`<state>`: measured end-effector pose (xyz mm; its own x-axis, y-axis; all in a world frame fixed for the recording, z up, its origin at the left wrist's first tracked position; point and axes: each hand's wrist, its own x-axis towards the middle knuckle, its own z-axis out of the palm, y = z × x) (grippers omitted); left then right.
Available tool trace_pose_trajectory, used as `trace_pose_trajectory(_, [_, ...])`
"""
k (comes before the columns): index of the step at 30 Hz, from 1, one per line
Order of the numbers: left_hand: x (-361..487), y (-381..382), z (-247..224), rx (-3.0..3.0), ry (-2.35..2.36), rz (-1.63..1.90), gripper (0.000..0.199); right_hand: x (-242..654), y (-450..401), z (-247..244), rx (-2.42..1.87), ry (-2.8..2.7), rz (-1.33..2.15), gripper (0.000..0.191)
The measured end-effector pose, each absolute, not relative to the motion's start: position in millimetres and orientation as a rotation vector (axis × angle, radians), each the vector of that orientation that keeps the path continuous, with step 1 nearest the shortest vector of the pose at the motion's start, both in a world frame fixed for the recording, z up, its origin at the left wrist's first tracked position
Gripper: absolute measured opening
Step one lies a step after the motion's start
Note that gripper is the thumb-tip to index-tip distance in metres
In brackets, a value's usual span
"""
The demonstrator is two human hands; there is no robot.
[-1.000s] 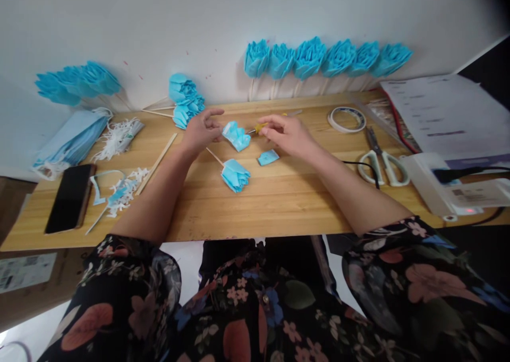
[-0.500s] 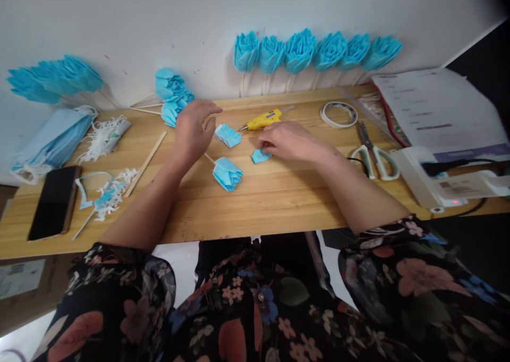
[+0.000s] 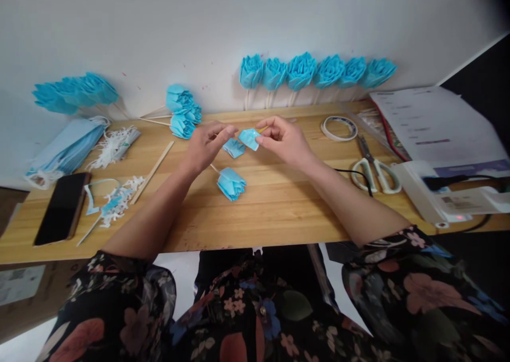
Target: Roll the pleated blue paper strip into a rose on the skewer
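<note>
A small light-blue folded petal piece (image 3: 249,138) is pinched between the thumb and forefinger of my right hand (image 3: 287,141), raised above the table. Close to its left edge is my left hand (image 3: 209,143), thumb and forefinger stretched toward it with no object visible between them. Below the raised piece lies another blue petal piece (image 3: 234,148). A blue flower bud (image 3: 231,183) on a thin stick rests nearer to me. Only a yellow bit of the glue gun (image 3: 263,130) shows behind my right fingers.
Blue flowers on sticks (image 3: 302,71) lean against the wall, with more at left. Scissors (image 3: 372,168), a tape roll (image 3: 339,128), and a power strip (image 3: 422,192) lie right. A phone (image 3: 62,209), face masks (image 3: 67,144), ear loops (image 3: 115,145) and sticks (image 3: 152,172) lie left.
My right hand has lifted the blue petal piece off the table and brought it up and left. My left hand has moved right, toward that piece. The view has shifted slightly.
</note>
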<state>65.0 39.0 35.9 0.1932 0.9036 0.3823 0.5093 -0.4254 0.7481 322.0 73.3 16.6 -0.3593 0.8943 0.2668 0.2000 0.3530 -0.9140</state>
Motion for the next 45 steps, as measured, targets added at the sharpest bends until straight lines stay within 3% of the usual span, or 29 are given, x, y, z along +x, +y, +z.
trace_pose_trajectory(5, [66, 37, 37, 1.989, 1.285, 1.057, 0.055, 315, 67, 12, -0.959, -1.69, 1.124, 0.039])
trace_pose_trajectory(20, [78, 31, 35, 2.041, 1.392, 1.424, 0.027, 300, 50, 9, -0.956, -1.607, 1.093, 0.04])
trace_pose_trajectory(30, [76, 33, 34, 2.195, 1.289, 1.222, 0.009, 300, 50, 10, -0.916, -1.623, 1.131, 0.036])
trace_pose_trajectory(34, [75, 34, 33, 2.163, 1.297, 1.244, 0.02, 302, 50, 10, -0.91, -1.635, 1.13, 0.036])
trace_pose_trajectory(45, [74, 29, 41, 2.191, 1.288, 1.216, 0.012, 304, 53, 9, -0.954, -1.636, 1.145, 0.04])
